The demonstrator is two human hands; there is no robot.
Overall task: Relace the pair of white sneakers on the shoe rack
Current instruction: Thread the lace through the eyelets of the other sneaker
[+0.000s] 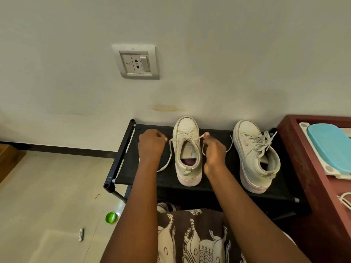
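matt black cloth on the shoe rack [218,186] shelf under both hands, with dull metal tubes and black plastic corner joints. smooth, scuffed off-white leather-like uppers on the sneaker [188,128] between left hand [151,144] and right hand [214,150]; woven cloth lace [177,139]. glossy floor tiles [47,186] left of the left hand; matt reddish wood cabinet [303,177] right of the right hand.

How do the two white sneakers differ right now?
On the left sneaker the lace is pulled sideways, pinched by left hand and right hand; on the right sneaker it sits knotted, untouched. The left sneaker points straight ahead; the right sneaker is angled. Both stand on the black rack.
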